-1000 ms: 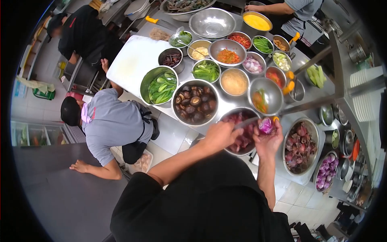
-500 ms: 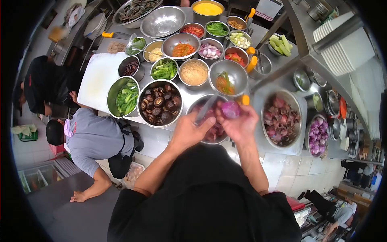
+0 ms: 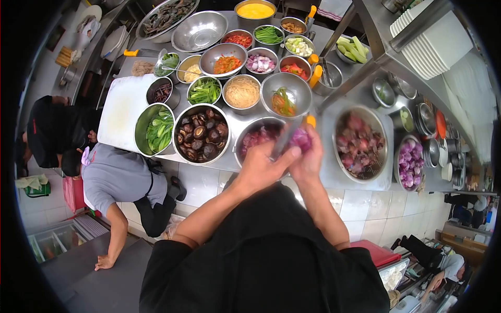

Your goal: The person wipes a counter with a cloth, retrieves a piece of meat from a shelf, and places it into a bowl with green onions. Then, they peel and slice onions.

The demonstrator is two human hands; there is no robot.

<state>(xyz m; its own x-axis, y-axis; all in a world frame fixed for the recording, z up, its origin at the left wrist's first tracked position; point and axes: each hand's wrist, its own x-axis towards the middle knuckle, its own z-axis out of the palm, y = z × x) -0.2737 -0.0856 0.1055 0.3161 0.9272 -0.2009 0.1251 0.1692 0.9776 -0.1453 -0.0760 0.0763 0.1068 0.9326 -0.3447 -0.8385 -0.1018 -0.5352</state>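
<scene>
My left hand is closed around a knife, whose blurred blade slants up toward the onion. A purple-red onion is gripped in my right hand. The hands are close together, and the blade is near or against the onion; blur hides the exact contact. Just under and behind them stands a metal bowl of purple-red onions, partly covered by my left hand. To the right of my right hand is a metal colander holding onions with dry, papery skins.
A pot of dark mushrooms, a pot of cut greens and a white cutting board stand to the left. Behind are several bowls of cut vegetables. A metal shelf post rises at right. A person in grey leans at left.
The onion has turned in my right hand, and the blade has moved to the right, closer to it. The whole view has shifted slightly. The person in grey has moved a little.
</scene>
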